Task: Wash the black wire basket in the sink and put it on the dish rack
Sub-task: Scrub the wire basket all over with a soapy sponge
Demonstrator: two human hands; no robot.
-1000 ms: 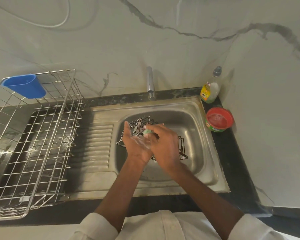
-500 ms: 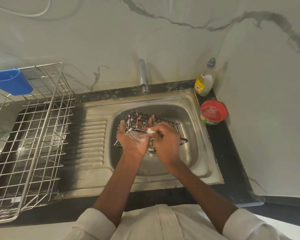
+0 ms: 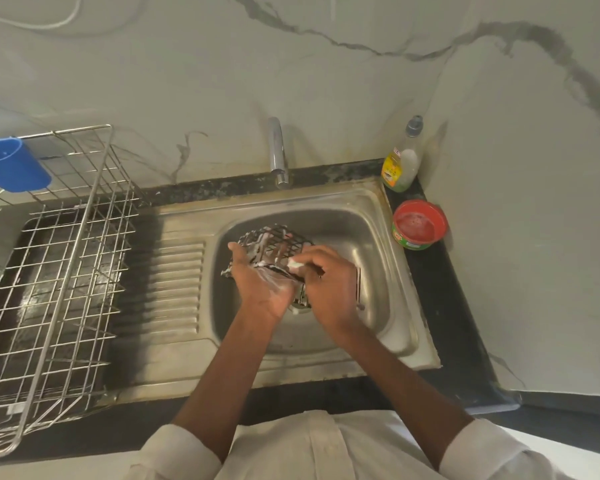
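Observation:
The black wire basket [image 3: 274,241], streaked with white foam, is tilted over the steel sink [image 3: 371,244] bowl. My left hand [image 3: 258,282] holds its near left side, fingers showing through the wires, palm soapy. My right hand [image 3: 321,282] grips a foamy scrubber [image 3: 296,265] and presses it against the basket's near edge; most of the scrubber is hidden in the fingers. The wire dish rack [image 3: 52,271] stands to the left of the sink on the counter.
A blue plastic cup [image 3: 13,166] hangs on the rack's far corner. The tap [image 3: 278,150] rises behind the bowl. A dish-soap bottle [image 3: 402,161] and a red tub of soap paste [image 3: 419,225] sit at the right. The ribbed drainboard [image 3: 174,285] lies between bowl and rack.
The basket has been turned and lifted more upright in my left hand. My right hand has slid with the scrubber along the basket's near edge.

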